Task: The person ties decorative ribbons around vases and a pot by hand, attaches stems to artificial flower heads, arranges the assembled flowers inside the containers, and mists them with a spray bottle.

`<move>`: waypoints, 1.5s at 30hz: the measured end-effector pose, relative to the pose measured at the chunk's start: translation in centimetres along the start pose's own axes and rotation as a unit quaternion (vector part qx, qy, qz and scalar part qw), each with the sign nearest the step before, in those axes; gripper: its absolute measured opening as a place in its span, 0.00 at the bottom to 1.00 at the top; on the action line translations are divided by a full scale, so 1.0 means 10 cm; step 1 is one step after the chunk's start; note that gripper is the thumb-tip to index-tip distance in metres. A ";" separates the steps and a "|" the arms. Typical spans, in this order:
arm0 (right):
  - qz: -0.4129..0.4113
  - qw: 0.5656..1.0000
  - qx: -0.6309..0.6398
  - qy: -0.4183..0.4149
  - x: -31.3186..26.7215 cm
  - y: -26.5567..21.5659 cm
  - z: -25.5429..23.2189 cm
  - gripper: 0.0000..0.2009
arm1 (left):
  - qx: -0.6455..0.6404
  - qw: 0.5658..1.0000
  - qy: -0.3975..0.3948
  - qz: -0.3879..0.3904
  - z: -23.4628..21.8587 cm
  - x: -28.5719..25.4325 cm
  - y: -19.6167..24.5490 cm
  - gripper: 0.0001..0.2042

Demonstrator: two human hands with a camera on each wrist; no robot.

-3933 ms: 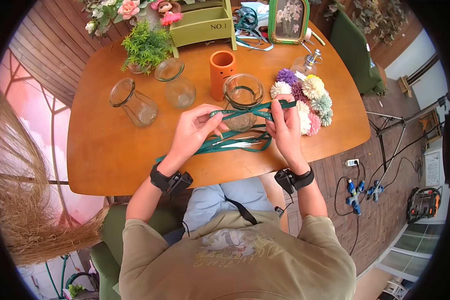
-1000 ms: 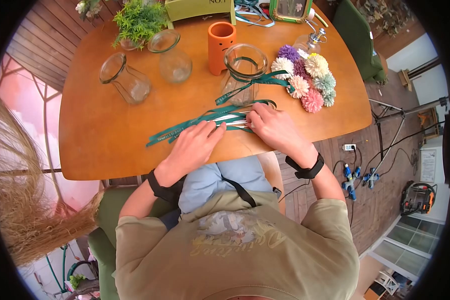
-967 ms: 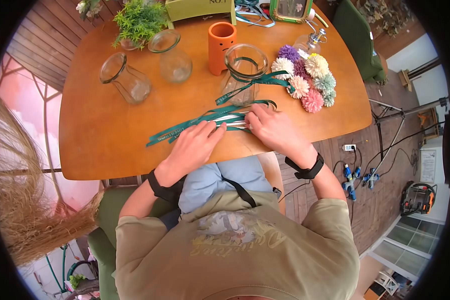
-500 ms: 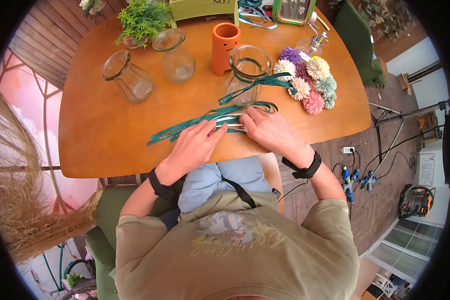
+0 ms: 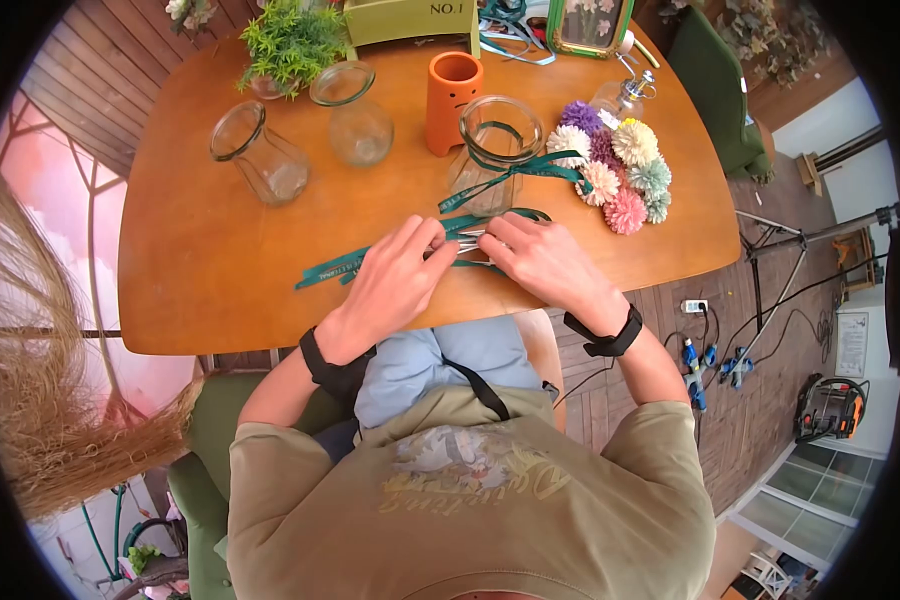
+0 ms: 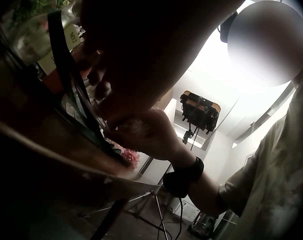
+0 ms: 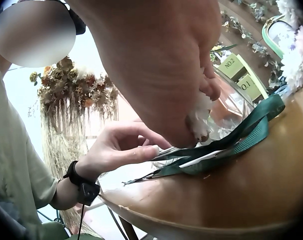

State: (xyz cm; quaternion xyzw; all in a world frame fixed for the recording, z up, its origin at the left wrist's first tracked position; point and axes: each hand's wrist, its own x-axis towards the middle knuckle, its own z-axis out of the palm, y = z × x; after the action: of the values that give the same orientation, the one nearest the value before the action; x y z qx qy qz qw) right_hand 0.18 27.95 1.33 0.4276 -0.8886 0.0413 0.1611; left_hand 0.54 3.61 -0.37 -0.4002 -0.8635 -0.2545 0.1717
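My left hand and right hand meet low over the near part of the table. Thin white and silvery strips run between their fingertips; the left thumb and fingers pinch one end, the right fingers the other. What these strips are I cannot tell. Loose dark green printed ribbons lie beneath and beside the hands, with one ribbon loop in the right wrist view. Just beyond stands a clear glass jar with a green ribbon bow tied round its neck.
Two more glass vases, a narrow one and a round one, stand at left. An orange pot is behind the jar. Pompom flowers and a spray bottle sit at right. Behind are a potted plant and green box.
Both hands have let go of the bow on the jar and come down to the loose ribbons. More recently the left fingers have lifted and curled, pulling the silvery strips up between the hands.
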 end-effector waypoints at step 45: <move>0.224 0.805 0.449 0.316 0.47 -0.07 -0.78 0.11 | -0.440 0.884 -0.011 -0.157 -0.90 0.82 0.13 0.09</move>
State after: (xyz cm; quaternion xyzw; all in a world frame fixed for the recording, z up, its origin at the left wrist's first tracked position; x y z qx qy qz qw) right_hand -0.05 25.67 10.11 0.2041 -0.7418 0.6037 0.2087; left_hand -2.68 4.14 11.42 -0.2962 -0.7165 -0.6273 -0.0738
